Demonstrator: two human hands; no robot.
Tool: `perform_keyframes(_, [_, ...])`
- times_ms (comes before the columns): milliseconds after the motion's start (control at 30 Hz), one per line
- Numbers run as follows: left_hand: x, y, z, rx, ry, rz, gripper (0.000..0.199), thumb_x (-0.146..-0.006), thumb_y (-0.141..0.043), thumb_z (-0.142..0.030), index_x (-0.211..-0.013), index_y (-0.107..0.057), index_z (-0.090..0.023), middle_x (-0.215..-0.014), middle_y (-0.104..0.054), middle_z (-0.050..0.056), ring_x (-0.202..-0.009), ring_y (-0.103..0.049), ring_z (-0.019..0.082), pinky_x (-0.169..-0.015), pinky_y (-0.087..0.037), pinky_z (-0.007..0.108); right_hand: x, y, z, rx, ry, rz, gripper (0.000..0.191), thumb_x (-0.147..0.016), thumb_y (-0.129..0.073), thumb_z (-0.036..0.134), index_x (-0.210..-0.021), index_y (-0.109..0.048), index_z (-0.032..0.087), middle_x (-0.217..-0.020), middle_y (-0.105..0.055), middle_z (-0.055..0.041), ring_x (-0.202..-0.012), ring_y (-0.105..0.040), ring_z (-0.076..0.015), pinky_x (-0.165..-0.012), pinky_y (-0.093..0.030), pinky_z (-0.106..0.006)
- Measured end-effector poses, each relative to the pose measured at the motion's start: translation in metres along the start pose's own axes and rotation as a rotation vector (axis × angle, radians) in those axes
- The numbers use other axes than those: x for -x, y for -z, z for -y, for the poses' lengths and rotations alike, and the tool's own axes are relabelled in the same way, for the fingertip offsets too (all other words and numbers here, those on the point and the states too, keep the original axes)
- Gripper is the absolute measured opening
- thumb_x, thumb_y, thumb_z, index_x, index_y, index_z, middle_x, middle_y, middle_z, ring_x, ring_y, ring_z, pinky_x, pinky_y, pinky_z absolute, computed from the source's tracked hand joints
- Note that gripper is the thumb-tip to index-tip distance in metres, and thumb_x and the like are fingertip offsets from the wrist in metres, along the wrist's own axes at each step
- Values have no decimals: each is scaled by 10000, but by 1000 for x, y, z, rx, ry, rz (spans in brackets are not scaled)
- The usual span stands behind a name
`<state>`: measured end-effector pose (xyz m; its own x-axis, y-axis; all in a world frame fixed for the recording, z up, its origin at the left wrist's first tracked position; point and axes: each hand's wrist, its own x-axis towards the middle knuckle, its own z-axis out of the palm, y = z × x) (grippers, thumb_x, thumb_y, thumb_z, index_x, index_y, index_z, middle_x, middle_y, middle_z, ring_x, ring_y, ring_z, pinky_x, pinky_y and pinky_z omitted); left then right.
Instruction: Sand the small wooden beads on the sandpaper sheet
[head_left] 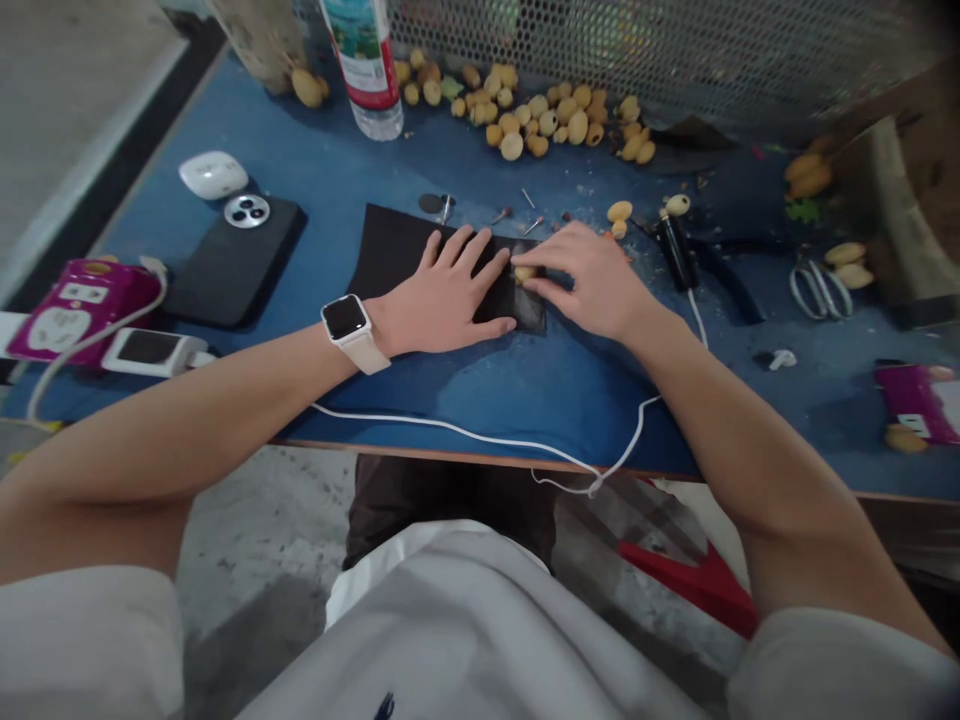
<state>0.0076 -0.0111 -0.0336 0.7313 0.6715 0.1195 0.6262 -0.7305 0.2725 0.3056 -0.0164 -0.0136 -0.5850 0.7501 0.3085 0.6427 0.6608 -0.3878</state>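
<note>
My left hand (pixel 450 292) lies flat with fingers spread on a thin black sheet that looks like sandpaper (pixel 386 250), pressing it to the blue table. My right hand (pixel 585 275) pinches a small tan nut (pixel 523 272) between thumb and fingers, against the worn, greyish right end of the sheet. The fingers cover part of the nut. Just beyond the sheet lie a dark disc (pixel 430 203) and several small metal bits (pixel 532 226). Two loose tan nuts (pixel 619 212) rest past my right hand.
A water bottle (pixel 367 70) and a heap of tan nuts (pixel 540 110) stand along the mesh panel (pixel 600 50). To the left are a phone (pixel 232 262), a white mouse-shaped case (pixel 213 175) and a purple power strip (pixel 84 310). Rightward lie a black rotary tool (pixel 676 250), pliers (pixel 727 280) and scissors (pixel 820 288).
</note>
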Motion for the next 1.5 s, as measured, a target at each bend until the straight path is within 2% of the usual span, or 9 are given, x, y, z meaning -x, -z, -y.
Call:
perform_keyframes(233, [0, 1, -1, 3, -3, -5, 1121, -1162, -454, -1000, -1954, -422, -207, -2027, -321, 280, -1871, -270, 595, -1485, -190, 844, 1, 5, -2, 55, 23, 48, 463, -1223, -606, 405, -1621, -832, 330, -1424, -862, -153, -1365, -724, -457, -1280, -530, -781])
perform_keyframes(367, [0, 2, -4, 6, 8, -18, 1103, -1170, -468, -979, -1957, -419, -207, -2019, -343, 279, -1868, -282, 597, -1480, -193, 857, 1, 3, -2, 67, 5, 30, 510, -1245, -537, 411, -1693, -763, 315, -1492, -849, -171, -1386, -709, -464, -1274, -535, -769])
perform_keyframes(567, [1, 5, -5, 7, 15, -4, 1095, -1162, -501, -973, -1963, -419, -231, -2022, -350, 264, -1872, -278, 600, -1483, -209, 853, 0, 1, -3, 84, 10, 26, 402, -1230, -590, 371, -1554, -822, 323, -1427, -851, -160, -1393, -719, -458, -1275, -553, -734])
perform_keyframes(700, [0, 4, -4, -2, 19, 1, 1089, -1163, -506, -971, -1975, -400, -252, -2027, -344, 255, -1874, -277, 598, -1486, -203, 848, 1, 5, -3, 93, 12, 9, 347, -1209, -657, 394, -1477, -864, 320, -1390, -857, -145, -1334, -745, -435, -1227, -600, -706])
perform_keyframes(933, [1, 4, -4, -8, 26, 15, 1103, -1168, -476, -976, -1980, -379, -235, -2037, -311, 261, -1882, -254, 598, -1489, -183, 838, 2, 14, -6, 12, 60, 23, 353, -1203, -627, 363, -1351, -947, 341, -1345, -911, -117, -1338, -763, -439, -1245, -570, -749])
perform_keyframes(1067, [1, 4, -3, -6, 16, 22, 1132, -1167, -421, -995, -1974, -382, -202, -2034, -304, 279, -1888, -243, 587, -1494, -168, 830, 3, 12, -8, -33, 65, 32, 294, -1188, -689, 403, -1323, -947, 362, -1320, -929, -81, -1268, -804, -407, -1218, -592, -713])
perform_keyframes(1200, [0, 3, -2, -5, 22, 14, 1146, -1148, -424, -1022, -1971, -395, -226, -2036, -315, 261, -1887, -250, 583, -1499, -168, 825, 3, 11, -5, -51, 93, 39, 304, -1208, -685, 469, -1244, -958, 341, -1340, -927, -94, -1218, -820, -393, -1160, -618, -666])
perform_keyframes(1367, [0, 4, -2, 13, 15, 24, 1150, -1154, -413, -1017, -1980, -380, -218, -2045, -296, 259, -1896, -235, 582, -1507, -155, 826, 4, 8, -2, -27, -10, -14, 320, -1185, -730, 496, -1377, -921, 325, -1308, -926, -117, -1194, -809, -412, -1141, -633, -668])
perform_keyframes(1500, [0, 5, -3, 22, 14, 29, 1134, -1165, -434, -989, -1981, -376, -205, -2044, -300, 259, -1901, -225, 581, -1506, -146, 836, 2, 3, 0, -26, -21, -36, 286, -1145, -775, 485, -1334, -934, 342, -1243, -926, -108, -1197, -778, -428, -1163, -611, -713])
